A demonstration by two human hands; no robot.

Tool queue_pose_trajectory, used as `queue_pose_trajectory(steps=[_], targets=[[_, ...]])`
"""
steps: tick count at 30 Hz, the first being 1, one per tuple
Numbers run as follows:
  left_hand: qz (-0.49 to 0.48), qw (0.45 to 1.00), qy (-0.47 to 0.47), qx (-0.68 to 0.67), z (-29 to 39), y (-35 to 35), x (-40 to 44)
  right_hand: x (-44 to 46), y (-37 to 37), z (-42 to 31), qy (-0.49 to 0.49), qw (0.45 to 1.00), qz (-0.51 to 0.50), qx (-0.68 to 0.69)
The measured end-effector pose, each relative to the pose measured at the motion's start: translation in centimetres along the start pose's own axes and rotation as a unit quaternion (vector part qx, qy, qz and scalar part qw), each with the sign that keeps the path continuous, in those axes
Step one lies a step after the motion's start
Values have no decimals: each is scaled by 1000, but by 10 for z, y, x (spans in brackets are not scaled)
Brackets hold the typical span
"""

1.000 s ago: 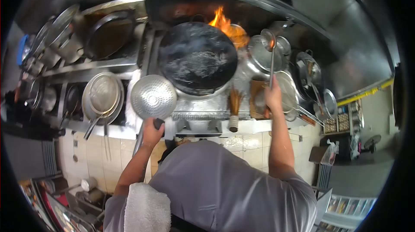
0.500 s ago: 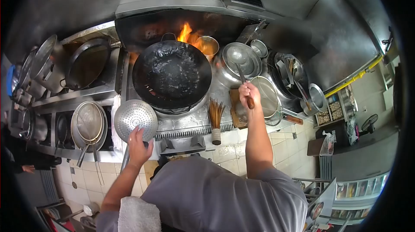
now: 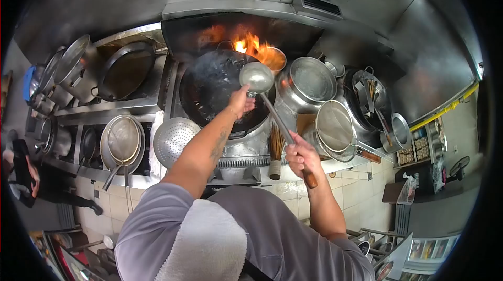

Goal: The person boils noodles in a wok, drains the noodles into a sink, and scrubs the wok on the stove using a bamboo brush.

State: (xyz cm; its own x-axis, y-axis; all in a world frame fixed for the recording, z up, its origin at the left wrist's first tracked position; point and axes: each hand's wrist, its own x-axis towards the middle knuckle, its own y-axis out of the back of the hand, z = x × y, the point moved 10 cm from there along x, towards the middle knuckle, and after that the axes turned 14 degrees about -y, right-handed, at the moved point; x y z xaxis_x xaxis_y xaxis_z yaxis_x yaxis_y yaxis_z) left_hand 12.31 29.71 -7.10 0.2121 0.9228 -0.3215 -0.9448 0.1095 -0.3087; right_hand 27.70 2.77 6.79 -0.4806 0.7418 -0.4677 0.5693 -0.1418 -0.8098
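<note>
My right hand (image 3: 303, 155) is wrapped round the wooden-ended handle of a steel ladle (image 3: 257, 77). The ladle's bowl hangs over the right side of a large black wok (image 3: 201, 84), which gives off smoke. My left hand (image 3: 240, 102) is stretched out over the wok, fingers apart, just below the ladle bowl. Whether its fingertips touch the bowl, I cannot tell. A perforated skimmer (image 3: 174, 139) lies at the wok's front left, partly behind my left forearm. A bamboo brush (image 3: 275, 152) stands between the wok and my right hand.
Flames (image 3: 249, 45) rise behind the wok beside a metal pot (image 3: 275, 59). To the right are a wide pot (image 3: 313, 79), a mesh strainer (image 3: 335, 124) and a utensil-filled wok (image 3: 369, 92). More strainers (image 3: 123, 139) and a pan (image 3: 126, 71) sit left. Another person (image 3: 34, 171) stands far left.
The ladle has moved left from above the pot to over the wok. My left hand has left the skimmer and reached forward and right. Smoke now rises from the wok.
</note>
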Motion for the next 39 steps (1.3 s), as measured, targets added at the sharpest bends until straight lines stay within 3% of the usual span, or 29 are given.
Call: queue_pose_trajectory(steps=[3, 4, 6, 8, 9, 10, 11, 12, 14, 16, 17, 19, 20, 21, 22, 24, 25, 28, 29, 30, 31, 32, 33, 34, 35, 37, 38, 39], targets=[[59, 996, -52, 46, -4, 37, 35, 11, 12, 19, -1, 981, 49, -188], [37, 986, -138, 89, -13, 55, 61, 25, 24, 22, -6, 981, 50, -187], [15, 966, -224, 132, 6, 58, 66, 66, 54, 12, -3, 915, 140, -378], [124, 939, -216, 235, 57, 65, 30, 117, 30, -18, 21, 896, 154, -417], [126, 939, -215, 235, 64, 62, 26, 150, 11, -39, 61, 861, 160, -478], [138, 887, -287, 335, 87, 56, 18, 187, -5, -62, 80, 823, 175, -535], [141, 855, -321, 382, 106, 45, 5, 213, -29, -82, 79, 848, 159, -499], [148, 818, -352, 429, 126, 34, -10, 243, -43, -111, 102, 832, 191, -510], [213, 779, -394, 438, 183, 16, -62, 268, -69, -147, 170, 772, 227, -570], [254, 796, -387, 390, 206, 43, -51, 259, -85, -152, 207, 631, 279, -694], [290, 810, -381, 338, 216, 60, -47, 262, -85, -155, 206, 632, 275, -695], [284, 827, -383, 297, 225, 65, -42, 290, -72, -156, 86, 675, 263, -684], [250, 868, -372, 215, 229, 52, -47, 281, -109, -178, 153, 626, 293, -706], [222, 899, -354, 130, 231, 40, -50, 281, -139, -194, 293, 650, 236, -661], [223, 874, -398, 167, 238, 51, -32, 287, -125, -193, 241, 663, 231, -670], [199, 876, -420, 132, 260, 60, -46, 267, -118, -164, 128, 701, 221, -666], [237, 865, -426, 123, 266, 63, -58, 267, -108, -151, 66, 724, 218, -651], [170, 884, -430, 62, 250, 19, -69, 260, -158, -202, 262, 581, 253, -728], [169, 885, -430, 62, 253, 24, -66, 253, -164, -209, 260, 564, 267, -737], [162, 894, -415, 45, 255, 38, -58, 252, -163, -194, 283, 573, 216, -738], [154, 903, -401, 27, 259, 53, -51, 252, -126, -170, 163, 607, 201, -751], [184, 903, -389, 4, 266, 74, -47, 240, -91, -144, 70, 696, 161, -696], [214, 901, -377, -20, 272, 96, -44, 240, -46, -131, 66, 700, 113, -702], [213, 910, -354, -25, 266, 110, -37, 216, -16, -119, 40, 748, 128, -650], [144, 945, -292, 20, 243, 112, -15, 198, 9, -106, -31, 814, 194, -547], [38, 943, -262, 204, 216, 102, -32, 185, 37, -89, -34, 812, 232, -535], [-30, 873, -319, 368, 213, 75, -44, 168, 53, -105, 60, 819, 289, -493], [-94, 766, -370, 516, 198, 45, -64, 147, 74, -122, 153, 813, 342, -445]])
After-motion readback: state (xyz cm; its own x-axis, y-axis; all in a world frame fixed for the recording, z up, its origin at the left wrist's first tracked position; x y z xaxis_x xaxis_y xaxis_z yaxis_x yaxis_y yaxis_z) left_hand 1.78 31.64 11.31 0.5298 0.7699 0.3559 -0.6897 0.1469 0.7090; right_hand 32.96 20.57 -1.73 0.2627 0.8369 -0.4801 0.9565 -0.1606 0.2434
